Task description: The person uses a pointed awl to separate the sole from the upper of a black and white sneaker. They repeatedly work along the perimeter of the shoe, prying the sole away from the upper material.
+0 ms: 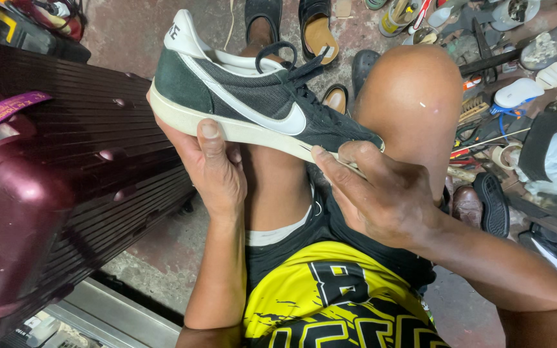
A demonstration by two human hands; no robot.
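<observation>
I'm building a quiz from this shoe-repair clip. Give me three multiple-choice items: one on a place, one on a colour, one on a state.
1. Where does the suitcase lie?
A. at the person's left
B. on the right knee
C. behind the sandals

2. What colour is the sneaker's upper?
A. red
B. dark green
C. yellow

3. How is the sneaker held?
A. by one hand
B. lying on the floor
C. by both hands

A: the maroon case fills the left side.
B: dark green mesh over a pale sole.
C: left hand grips the heel, right hand the toe.
</observation>
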